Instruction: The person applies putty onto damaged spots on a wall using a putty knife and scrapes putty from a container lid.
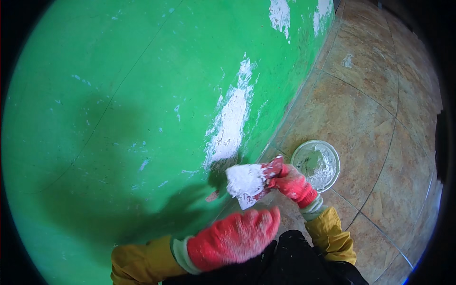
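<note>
My right hand (289, 183) in a red glove grips a red-brown putty knife (270, 171) carrying a thick white lump of filler (244, 183), held close to the green wall (133, 71). Below it, my left hand (232, 237), also red-gloved, is closed with its fingers curled; whatever may be inside them is hidden. A long white filler patch (230, 123) runs up the wall above the knife. A round tub (336, 166) with white residue stands on the floor just behind my right hand.
More white patches (279, 16) mark the wall at the top. Brown floor tiles (365, 118) extend along the right beside the wall's bottom edge, with a white smear (346, 61) on one. A dark object (440, 142) sits at the right rim. My dark-clothed legs (294, 261) fill the bottom middle.
</note>
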Action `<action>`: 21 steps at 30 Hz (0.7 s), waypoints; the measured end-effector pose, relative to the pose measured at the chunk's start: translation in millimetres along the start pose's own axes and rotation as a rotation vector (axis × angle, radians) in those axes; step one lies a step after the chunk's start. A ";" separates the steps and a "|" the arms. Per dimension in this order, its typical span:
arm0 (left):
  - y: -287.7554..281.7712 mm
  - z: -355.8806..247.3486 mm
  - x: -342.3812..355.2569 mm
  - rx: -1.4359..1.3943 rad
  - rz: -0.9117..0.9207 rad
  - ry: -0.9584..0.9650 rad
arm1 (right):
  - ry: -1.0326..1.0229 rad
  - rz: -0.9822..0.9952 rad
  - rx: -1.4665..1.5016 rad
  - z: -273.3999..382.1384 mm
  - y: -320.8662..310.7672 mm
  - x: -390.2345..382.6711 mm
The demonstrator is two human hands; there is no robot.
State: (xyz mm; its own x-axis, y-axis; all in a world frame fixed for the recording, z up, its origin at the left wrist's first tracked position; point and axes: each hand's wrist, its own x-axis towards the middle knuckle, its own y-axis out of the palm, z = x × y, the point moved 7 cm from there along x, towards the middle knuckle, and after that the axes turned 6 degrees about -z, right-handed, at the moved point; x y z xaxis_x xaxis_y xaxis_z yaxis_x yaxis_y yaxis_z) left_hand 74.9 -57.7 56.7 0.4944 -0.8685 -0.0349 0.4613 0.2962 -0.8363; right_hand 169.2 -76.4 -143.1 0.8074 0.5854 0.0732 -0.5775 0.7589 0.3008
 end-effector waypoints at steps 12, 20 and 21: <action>85.6 -39.5 -83.4 -1.656 0.144 -0.933 | -0.073 -0.547 0.276 81.2 -36.1 -21.6; 111.8 -49.0 -73.5 -1.724 0.115 -0.905 | -0.242 -0.278 -0.231 126.3 -50.0 44.6; 114.6 -51.7 -72.0 -1.783 0.097 -0.906 | -0.204 -0.308 -0.201 120.4 -57.7 51.7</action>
State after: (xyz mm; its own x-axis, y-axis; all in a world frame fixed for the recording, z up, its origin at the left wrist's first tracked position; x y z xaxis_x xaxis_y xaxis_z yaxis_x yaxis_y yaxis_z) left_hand 54.1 18.3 -64.9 0.8907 -0.2922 -0.3481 -0.4171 -0.8298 -0.3707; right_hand 258.8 -124.3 -42.2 0.9417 0.2693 0.2015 -0.3011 0.9420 0.1484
